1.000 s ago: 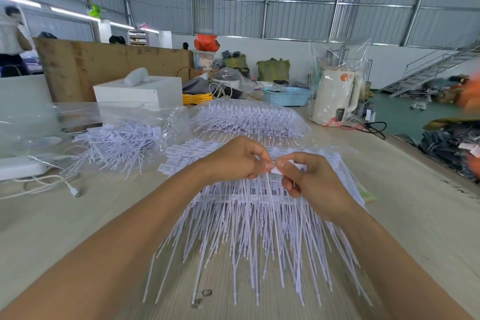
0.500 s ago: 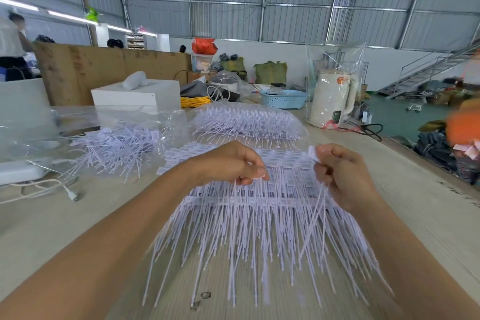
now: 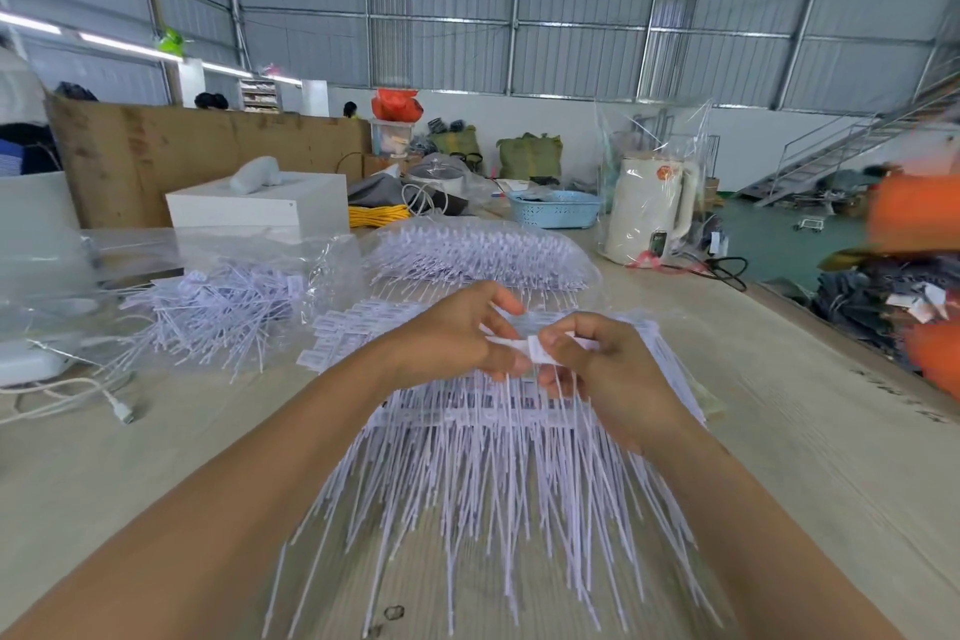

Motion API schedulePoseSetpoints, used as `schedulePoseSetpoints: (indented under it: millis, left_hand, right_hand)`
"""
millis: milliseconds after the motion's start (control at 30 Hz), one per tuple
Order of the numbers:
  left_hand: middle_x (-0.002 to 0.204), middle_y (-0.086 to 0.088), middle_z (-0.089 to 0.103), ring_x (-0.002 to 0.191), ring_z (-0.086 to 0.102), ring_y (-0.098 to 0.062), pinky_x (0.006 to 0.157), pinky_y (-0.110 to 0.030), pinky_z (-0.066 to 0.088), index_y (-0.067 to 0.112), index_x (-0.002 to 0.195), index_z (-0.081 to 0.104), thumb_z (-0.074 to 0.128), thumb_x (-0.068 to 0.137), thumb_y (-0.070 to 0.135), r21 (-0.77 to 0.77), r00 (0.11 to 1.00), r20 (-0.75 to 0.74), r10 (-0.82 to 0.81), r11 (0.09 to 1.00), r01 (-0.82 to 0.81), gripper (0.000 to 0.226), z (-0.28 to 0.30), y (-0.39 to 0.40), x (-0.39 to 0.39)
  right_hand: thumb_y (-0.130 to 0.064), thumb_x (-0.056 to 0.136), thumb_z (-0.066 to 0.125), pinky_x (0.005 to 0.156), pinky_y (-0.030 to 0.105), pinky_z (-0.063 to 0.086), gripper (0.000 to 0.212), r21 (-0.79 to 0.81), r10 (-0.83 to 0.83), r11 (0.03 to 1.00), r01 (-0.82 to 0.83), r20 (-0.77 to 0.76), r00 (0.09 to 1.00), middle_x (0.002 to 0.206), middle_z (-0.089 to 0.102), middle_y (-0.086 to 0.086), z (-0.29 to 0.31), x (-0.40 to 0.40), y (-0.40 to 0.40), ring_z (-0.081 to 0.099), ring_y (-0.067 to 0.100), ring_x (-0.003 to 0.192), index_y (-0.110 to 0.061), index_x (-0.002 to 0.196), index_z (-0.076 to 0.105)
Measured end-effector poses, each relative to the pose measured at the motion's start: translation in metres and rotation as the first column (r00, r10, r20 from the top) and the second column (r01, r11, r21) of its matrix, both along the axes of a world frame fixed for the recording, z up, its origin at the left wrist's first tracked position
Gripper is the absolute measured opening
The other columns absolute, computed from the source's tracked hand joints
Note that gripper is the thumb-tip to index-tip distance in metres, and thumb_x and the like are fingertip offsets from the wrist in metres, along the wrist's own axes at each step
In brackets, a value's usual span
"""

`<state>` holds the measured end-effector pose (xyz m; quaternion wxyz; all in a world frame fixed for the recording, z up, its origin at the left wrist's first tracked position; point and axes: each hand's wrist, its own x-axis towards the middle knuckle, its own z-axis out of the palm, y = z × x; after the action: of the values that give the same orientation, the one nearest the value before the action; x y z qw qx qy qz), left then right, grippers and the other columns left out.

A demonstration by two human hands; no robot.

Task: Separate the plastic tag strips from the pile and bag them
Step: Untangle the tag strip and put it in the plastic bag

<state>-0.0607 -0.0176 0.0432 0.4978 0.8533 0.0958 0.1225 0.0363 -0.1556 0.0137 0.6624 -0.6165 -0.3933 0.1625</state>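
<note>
So this is the separating step, not bagging yet. Both hands are up over the pile [image 3: 498, 442] of white tag strips fanned out on the table [image 3: 779, 431], thin tails pointing back toward the person. The right hand [image 3: 602, 374] is pinching one tag's flat head [image 3: 537, 348] between thumb and fingers, with its tail hanging down. The left hand [image 3: 457, 333] is touching that same strip right beside it, fingers loosely curled; looks like it's steadying the rest, but I can't tell if it's really gripping anything.

Next move, I'd guess: peel that strip clear without dragging its neighbours along, since the tails look tangled. Then it goes with the loose ones in the clear bag [image 3: 223, 296] off to the left.
</note>
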Motion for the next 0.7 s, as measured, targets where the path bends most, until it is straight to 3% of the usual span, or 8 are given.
schedulePoseSetpoints:
  millis: [67,133,200,333,467,533,633,700]
  left_hand:
    - [0.086,-0.009,0.063,0.059,0.065,-0.012,0.058,-0.019,0.054,0.001,0.102,0.059,0.069,0.081,0.003,-0.088,1.000,-0.009,0.011,0.996,-0.012,0.024,-0.001,0.003,-0.001]
    - [0.071,-0.008,0.067,0.054,0.064,-0.010,0.051,-0.016,0.050,-0.002,0.086,0.065,0.066,0.085,0.014,-0.074,0.998,-0.060,-0.025,0.997,0.021,0.016,-0.005,0.004,-0.002]
    - [0.061,-0.002,0.067,0.048,0.059,-0.007,0.046,-0.016,0.044,0.006,0.073,0.065,0.062,0.089,0.018,-0.057,0.999,-0.034,-0.014,0.998,0.012,0.021,-0.008,0.004,-0.002]
    - [0.056,0.002,0.062,0.043,0.050,-0.007,0.044,-0.016,0.040,0.011,0.066,0.060,0.058,0.092,0.020,0.045,0.999,0.029,0.028,0.999,-0.029,0.028,-0.010,0.001,-0.001]
    - [0.046,0.004,0.055,0.038,0.042,-0.007,0.042,-0.016,0.036,0.013,0.058,0.057,0.058,0.093,0.028,0.017,0.997,0.026,0.079,0.997,-0.079,0.038,-0.011,-0.002,0.002]
    - [0.042,0.005,0.050,0.035,0.038,-0.006,0.042,-0.015,0.033,0.013,0.056,0.057,0.058,0.092,0.030,0.006,0.993,0.013,0.113,0.994,-0.113,0.040,-0.011,-0.005,0.004]
    - [0.040,0.005,0.041,0.031,0.027,-0.006,0.035,-0.014,0.022,0.011,0.055,0.053,0.059,0.092,0.023,-0.173,0.997,-0.009,0.083,0.981,-0.083,0.039,-0.009,-0.005,0.004]
    - [0.040,0.006,0.034,0.032,0.021,-0.005,0.032,-0.015,0.015,0.011,0.056,0.048,0.056,0.092,0.020,-0.332,0.998,-0.058,0.039,0.942,-0.056,0.038,-0.007,-0.005,0.003]
  right_hand:
    - [-0.005,0.091,0.056,0.044,0.018,0.040,0.019,0.056,-0.010,0.998,0.009,0.028,1.000,0.050,0.058,0.002,-0.001,0.004,-0.002,0.052,0.011,0.042,-0.008,0.074,0.062]
    - [-0.006,0.091,0.057,0.044,0.018,0.039,0.017,0.067,-0.042,0.997,0.038,0.067,0.997,0.049,0.056,0.002,-0.002,0.006,-0.002,0.049,0.013,0.043,-0.011,0.075,0.063]
    - [-0.007,0.091,0.058,0.046,0.022,0.041,0.012,0.070,-0.034,0.997,0.029,0.069,0.997,0.051,0.055,0.002,-0.004,0.008,-0.001,0.049,0.014,0.045,-0.013,0.081,0.063]
    - [-0.010,0.093,0.055,0.048,0.026,0.041,0.009,0.021,0.002,1.000,-0.003,0.033,0.999,0.056,0.053,0.003,-0.006,0.010,0.000,0.048,0.014,0.048,-0.013,0.095,0.063]
    - [-0.013,0.095,0.053,0.045,0.022,0.036,0.016,-0.043,0.052,0.998,-0.048,0.077,0.996,0.053,0.051,0.005,-0.006,0.008,-0.002,0.045,0.013,0.046,-0.002,0.088,0.063]
    - [-0.011,0.095,0.052,0.044,0.022,0.036,0.017,-0.030,0.042,0.999,-0.040,0.088,0.995,0.051,0.049,0.004,-0.005,0.004,-0.002,0.042,0.014,0.045,-0.005,0.081,0.061]
    - [-0.007,0.094,0.052,0.044,0.025,0.035,0.020,-0.022,-0.038,0.999,0.043,0.187,0.982,0.047,0.047,0.001,-0.002,0.003,-0.002,0.040,0.012,0.041,-0.011,0.075,0.056]
    - [-0.007,0.093,0.054,0.049,0.027,0.034,0.021,-0.002,-0.092,0.995,0.098,0.336,0.937,0.050,0.046,-0.003,-0.002,0.002,-0.002,0.040,0.011,0.045,-0.014,0.073,0.053]
